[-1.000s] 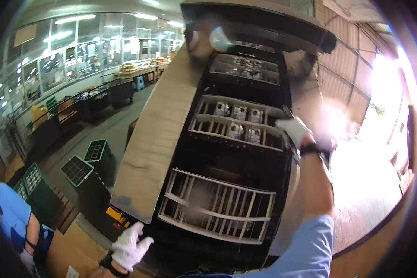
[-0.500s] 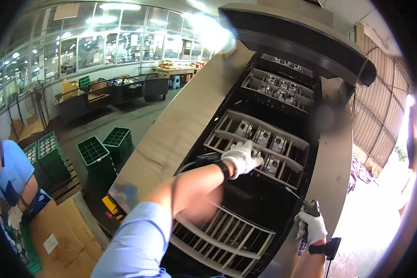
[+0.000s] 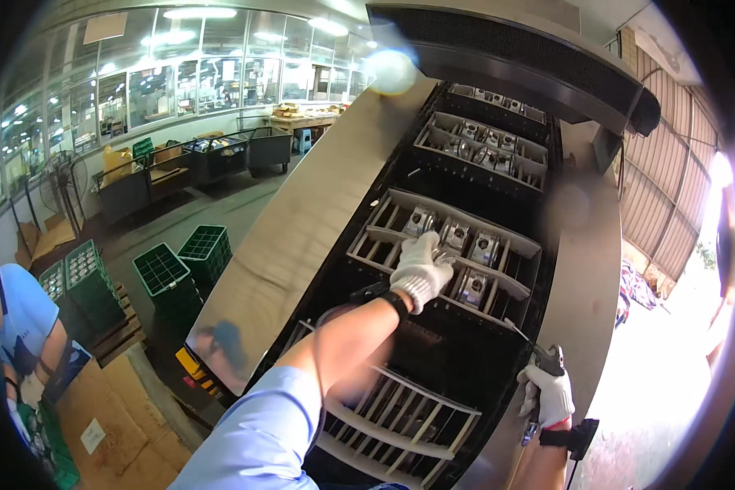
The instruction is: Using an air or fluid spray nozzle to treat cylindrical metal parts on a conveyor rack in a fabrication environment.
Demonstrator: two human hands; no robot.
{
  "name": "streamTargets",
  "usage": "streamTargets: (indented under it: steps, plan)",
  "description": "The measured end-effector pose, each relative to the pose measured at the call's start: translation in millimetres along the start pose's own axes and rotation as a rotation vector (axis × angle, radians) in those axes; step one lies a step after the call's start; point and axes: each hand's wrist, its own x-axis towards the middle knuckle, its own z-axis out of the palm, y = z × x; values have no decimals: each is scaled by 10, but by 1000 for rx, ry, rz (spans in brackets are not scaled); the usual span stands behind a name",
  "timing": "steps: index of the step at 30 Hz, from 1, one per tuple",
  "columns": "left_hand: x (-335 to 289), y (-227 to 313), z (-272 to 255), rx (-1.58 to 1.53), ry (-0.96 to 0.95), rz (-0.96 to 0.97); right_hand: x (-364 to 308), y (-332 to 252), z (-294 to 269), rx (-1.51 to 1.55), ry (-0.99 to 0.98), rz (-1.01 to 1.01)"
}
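Note:
On the dark conveyor bed sits a pale slatted rack (image 3: 506,283) holding several small silvery metal castings (image 3: 483,248) in rows. My left hand (image 3: 421,268), in a white knitted glove, reaches over the rack's front row. Its fingers curl down around a metal casting, which the glove mostly hides. At the conveyor's right edge my right hand (image 3: 550,394), gloved too, is wrapped around an air blow gun (image 3: 550,359). The gun's thin nozzle (image 3: 518,332) points toward the rack.
A bare slatted rack (image 3: 400,416) lies nearer, and a loaded rack (image 3: 483,151) farther along, before the dark machine hood (image 3: 506,61). Wide metal side panels (image 3: 318,212) flank the bed. Green crates (image 3: 167,273) stand at left; a co-worker (image 3: 24,310) is beside cardboard (image 3: 118,408).
My left hand has shifted slightly left and away from me over the rack, its fingers now more curled. My right hand stays nearly in place. The whole view has shifted a little.

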Motion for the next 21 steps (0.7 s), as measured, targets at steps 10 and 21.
streamTargets:
  steps: [10, 21]
  plan:
    - [-1294, -848, -1264, -2042, -517, -741, -1381, 347, 1001, 156, -318, 6]
    - [-2464, -1580, -2060, -1889, -195, -830, -1928, 947, 2074, 117, -869, 187]
